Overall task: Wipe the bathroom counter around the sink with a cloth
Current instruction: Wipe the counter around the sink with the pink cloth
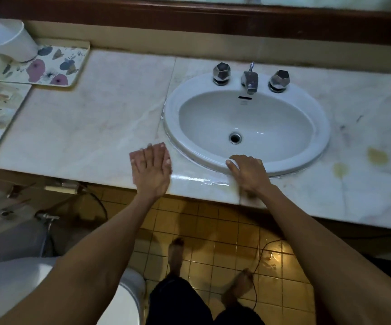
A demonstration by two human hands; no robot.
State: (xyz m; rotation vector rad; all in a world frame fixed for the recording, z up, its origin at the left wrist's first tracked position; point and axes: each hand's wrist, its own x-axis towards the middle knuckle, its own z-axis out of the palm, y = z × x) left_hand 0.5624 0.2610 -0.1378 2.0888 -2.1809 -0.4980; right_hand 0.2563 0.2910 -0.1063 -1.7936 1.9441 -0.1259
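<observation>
My left hand [151, 170] lies flat, fingers spread, pressing a small pink cloth [135, 156] onto the pale marble counter [100, 118] just left of the white oval sink [316, 127]. Only the cloth's edges show around the fingers. My right hand [248, 174] rests on the front rim of the sink and the counter's front edge, fingers apart, holding nothing. A wet, shiny streak runs along the counter front between the two hands.
A faucet [250, 79] with two faceted knobs stands behind the basin. Two flowered trays [56, 66] and a white cup [14, 41] sit at the far left. Yellowish stains [377, 157] mark the counter on the right. A toilet [49, 289] stands below left.
</observation>
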